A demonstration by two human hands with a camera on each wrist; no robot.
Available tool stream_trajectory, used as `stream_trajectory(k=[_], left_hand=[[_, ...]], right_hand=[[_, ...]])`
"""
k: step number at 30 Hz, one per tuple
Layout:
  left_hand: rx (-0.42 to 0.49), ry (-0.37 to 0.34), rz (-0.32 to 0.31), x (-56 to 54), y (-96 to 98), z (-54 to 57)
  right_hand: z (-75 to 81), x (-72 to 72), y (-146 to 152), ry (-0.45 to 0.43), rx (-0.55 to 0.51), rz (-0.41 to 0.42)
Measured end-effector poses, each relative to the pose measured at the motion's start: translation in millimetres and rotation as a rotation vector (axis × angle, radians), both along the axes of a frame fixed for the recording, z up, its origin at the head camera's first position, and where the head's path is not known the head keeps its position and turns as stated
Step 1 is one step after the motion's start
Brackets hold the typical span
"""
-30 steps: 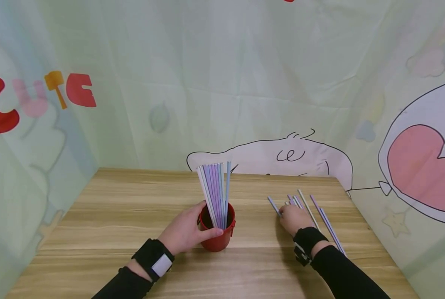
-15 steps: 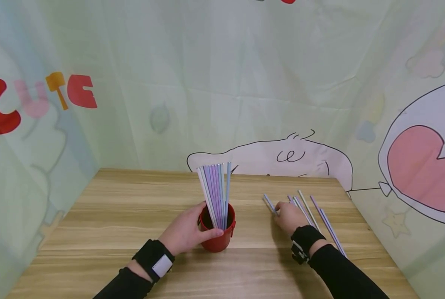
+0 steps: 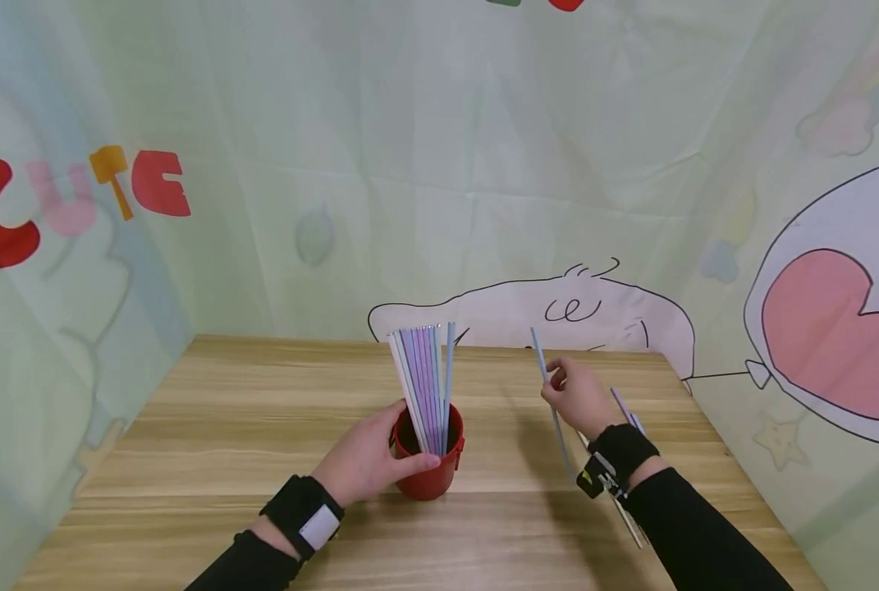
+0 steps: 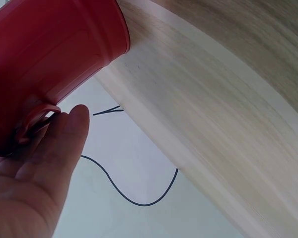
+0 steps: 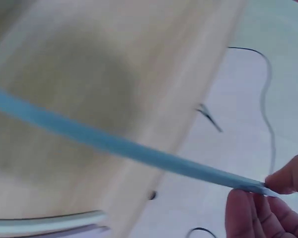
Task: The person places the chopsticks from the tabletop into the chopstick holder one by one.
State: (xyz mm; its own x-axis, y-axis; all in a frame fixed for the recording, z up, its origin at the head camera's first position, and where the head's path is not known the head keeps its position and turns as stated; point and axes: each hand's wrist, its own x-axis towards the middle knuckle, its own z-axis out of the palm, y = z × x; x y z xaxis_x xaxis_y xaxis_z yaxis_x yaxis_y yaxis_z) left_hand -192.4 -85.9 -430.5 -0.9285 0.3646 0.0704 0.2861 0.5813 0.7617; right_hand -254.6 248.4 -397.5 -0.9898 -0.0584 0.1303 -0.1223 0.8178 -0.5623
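Observation:
A small red bucket (image 3: pixel 428 484) stands upright on the table, holding a bunch of pastel straws (image 3: pixel 423 382) that lean in it. My left hand (image 3: pixel 368 455) grips the bucket's rim from the left, thumb at the front. In the left wrist view its fingers lie by a handle loop on the red wall (image 4: pixel 54 44). To the right, my right hand (image 3: pixel 579 398) pinches a blue straw (image 3: pixel 537 349) between thumb and fingers, tilted steeply above the table. The right wrist view shows the blue straw (image 5: pixel 124 146) running from the fingertips across the frame.
Loose straws (image 3: pixel 624 517) lie on the wooden table (image 3: pixel 262 394) under the right forearm, partly hidden by it; a purple straw (image 3: pixel 620 402) shows beyond the wrist. A printed cloth backdrop (image 3: pixel 424 164) rises behind the table's far edge.
The right hand has drawn the blue straw away from the loose straws and lifted it off the table, turning it more upright. The left hand and bucket have stayed put.

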Motion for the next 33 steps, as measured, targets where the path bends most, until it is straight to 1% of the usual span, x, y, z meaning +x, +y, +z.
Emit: stream_trajectory(k=[5, 9, 15, 21, 26, 33], left_hand=[[0.009, 0.000, 0.001, 0.1, -0.7, -0.6], [0.009, -0.003, 0.003, -0.3, -1.3, -1.8], [-0.002, 0.000, 0.008, -1.2, -1.2, -2.9], [0.000, 0.020, -0.003, -1.2, -0.5, -2.7], [0.002, 0.029, -0.005, -0.8, 0.1, -2.7], [0.000, 0.017, -0.003, -1.7, -0.2, -3.4]], right_hand=[[24.0, -2.2, -7, 0.069, -0.128, -0.008], [42.6, -2.4, -19, 0.125, -0.232, -0.008], [64.5, -0.4, -41, 0.169, -0.308, 0.007], [79.8, 0.6, -58, 0.221, -0.367, 0.042], [89.2, 1.0, -72, 0.264, -0.414, 0.075], [93.8, 1.2, -89, 0.280, -0.460, 0.102]])
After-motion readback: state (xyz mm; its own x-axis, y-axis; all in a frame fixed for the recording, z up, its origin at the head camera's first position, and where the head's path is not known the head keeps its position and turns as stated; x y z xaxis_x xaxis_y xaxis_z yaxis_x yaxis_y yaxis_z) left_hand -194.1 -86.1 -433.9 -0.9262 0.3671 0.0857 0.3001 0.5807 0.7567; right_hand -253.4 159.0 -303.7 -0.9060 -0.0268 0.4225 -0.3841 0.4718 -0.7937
